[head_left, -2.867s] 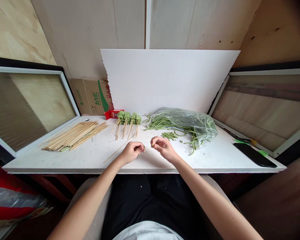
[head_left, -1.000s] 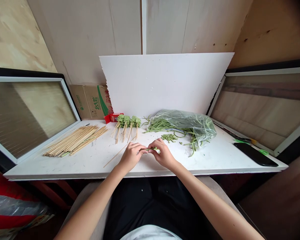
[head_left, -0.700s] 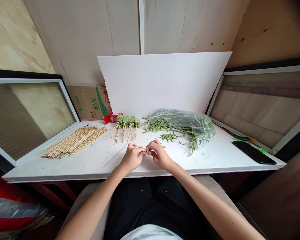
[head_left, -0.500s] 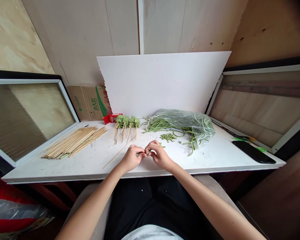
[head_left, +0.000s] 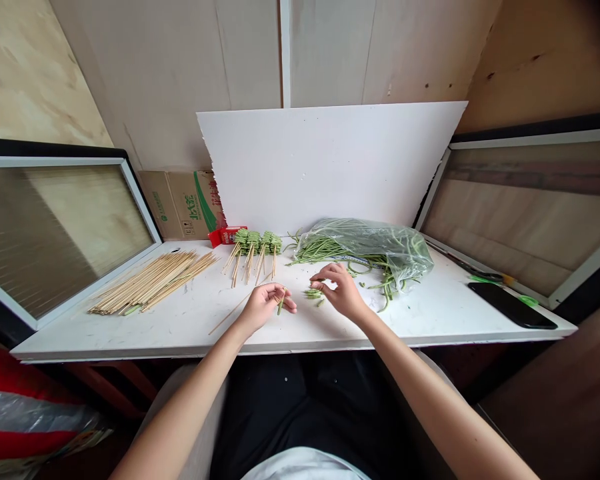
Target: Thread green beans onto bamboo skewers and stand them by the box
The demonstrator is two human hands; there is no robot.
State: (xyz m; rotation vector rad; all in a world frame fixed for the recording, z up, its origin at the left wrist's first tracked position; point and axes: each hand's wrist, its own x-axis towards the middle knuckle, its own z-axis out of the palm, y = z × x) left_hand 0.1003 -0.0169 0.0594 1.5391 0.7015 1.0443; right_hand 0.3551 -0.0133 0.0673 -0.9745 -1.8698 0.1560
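My left hand (head_left: 265,307) is closed on a short piece of green bean (head_left: 281,306), which sticks out between the fingers. A thin bamboo skewer (head_left: 227,316) slants from the table up behind that hand; whether the hand grips it cannot be told. Over a small pile of cut bean pieces (head_left: 312,293), my right hand (head_left: 341,290) has thumb and forefinger pinched together, and what lies between them is too small to make out. Beyond both hands lie skewers threaded with bean pieces (head_left: 256,241), their bare sticks pointing toward me.
A stack of bare skewers (head_left: 147,283) lies at left. Long green beans (head_left: 325,250) spill from a clear plastic bag (head_left: 405,250) at back right. A black phone (head_left: 511,305) and green-handled scissors (head_left: 527,301) are far right. A white board (head_left: 330,167) stands behind the table.
My hands, together before, have come apart. The right hand moved up and right to the cut bean pieces; the left stays near its place with a bean piece. The view shifted slightly.
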